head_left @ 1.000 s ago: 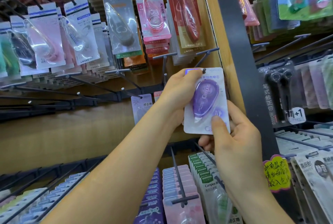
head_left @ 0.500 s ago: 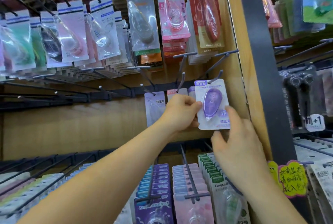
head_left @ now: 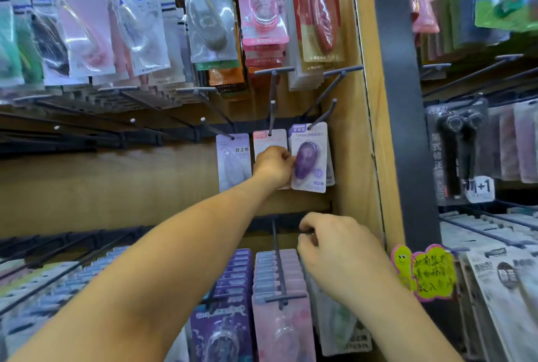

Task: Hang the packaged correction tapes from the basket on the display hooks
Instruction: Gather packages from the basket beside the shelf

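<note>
Task item: we saw the purple correction tape pack (head_left: 309,158) hanging on the far-right hook (head_left: 321,114) of the middle row. Its card hole was threaded over the wire and it sat far back, near the wooden back panel (head_left: 116,187).
Left hand: the left hand (head_left: 273,165) was reached out to the pack's left edge.
Left grip: thumb and fingers were pinched on that edge. We judged this was to steady the card and seat it square at the back of the hook.
Right hand: the right hand (head_left: 337,251) was low, in front of the lower row and well apart from the purple pack.
Right grip: the fingers were curled. Something dark showed at the fingertips, maybe a hook end, and we could not tell if the grip had hold of it.
Neighbours: a pink pack (head_left: 269,139) hung on the next hook left, partly hidden by the left hand, and a pale lilac pack (head_left: 233,161) hung one hook further. Each colour had its own hook, so we judged that was why purple went far right.
Lower row: stacked packs (head_left: 279,274) filled the hooks below.
Basket: not in view.
Progress: this pack looked hung, and we judged that letting go came next.
Risk: a quick release could leave the card swinging or crooked.
</note>
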The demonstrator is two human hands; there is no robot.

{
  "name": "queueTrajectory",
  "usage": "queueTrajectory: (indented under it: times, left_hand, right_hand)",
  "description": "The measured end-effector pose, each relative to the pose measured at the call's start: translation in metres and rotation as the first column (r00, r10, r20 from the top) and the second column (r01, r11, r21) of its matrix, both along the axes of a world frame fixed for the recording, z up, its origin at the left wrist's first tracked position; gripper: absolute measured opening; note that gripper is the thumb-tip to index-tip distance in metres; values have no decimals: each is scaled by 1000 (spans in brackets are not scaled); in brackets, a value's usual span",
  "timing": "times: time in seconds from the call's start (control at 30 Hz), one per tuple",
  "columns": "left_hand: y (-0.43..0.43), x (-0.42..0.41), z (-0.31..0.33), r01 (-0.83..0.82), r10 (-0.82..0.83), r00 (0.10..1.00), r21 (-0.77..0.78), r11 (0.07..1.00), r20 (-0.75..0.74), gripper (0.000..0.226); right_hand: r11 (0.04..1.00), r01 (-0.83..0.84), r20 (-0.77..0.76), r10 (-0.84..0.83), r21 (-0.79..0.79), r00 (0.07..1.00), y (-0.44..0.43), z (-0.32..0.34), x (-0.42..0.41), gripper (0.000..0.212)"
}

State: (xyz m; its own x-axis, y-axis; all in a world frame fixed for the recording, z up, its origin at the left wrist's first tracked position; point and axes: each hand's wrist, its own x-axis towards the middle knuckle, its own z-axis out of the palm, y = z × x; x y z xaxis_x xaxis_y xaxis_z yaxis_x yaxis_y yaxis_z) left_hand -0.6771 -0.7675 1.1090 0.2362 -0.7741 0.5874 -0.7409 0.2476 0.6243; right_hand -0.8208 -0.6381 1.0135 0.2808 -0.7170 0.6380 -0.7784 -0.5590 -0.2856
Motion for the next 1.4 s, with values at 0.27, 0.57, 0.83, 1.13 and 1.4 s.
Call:
queueTrajectory:
  times: [0.27,0.57,0.83,1.13,1.4]
  left_hand:
    - [32,-7,-12,87,-78,991,-81,993,106,10]
    - [182,46,-48,-22,37,988,-98,995,152,17]
    - [343,114,-128,-372,379,895,-75,925,236,20]
    - [467,216,-280,-718,508,681,347,603,528,22]
    - [619,325,-417,-700,648,670,597,391,362,23]
  right_hand:
    - [987,-93,44,100,-128,994,10,-3,-2,23]
    - [904,-399,-67,393,-156,917,37,10,-1,21]
    - [712,-700,-320,675,46,665,104,-7,82,20]
    - [574,-700,-645,735,426,210,185,-134,251,35]
    - [480,-572,-488,859,665,153,273,-268,385,39]
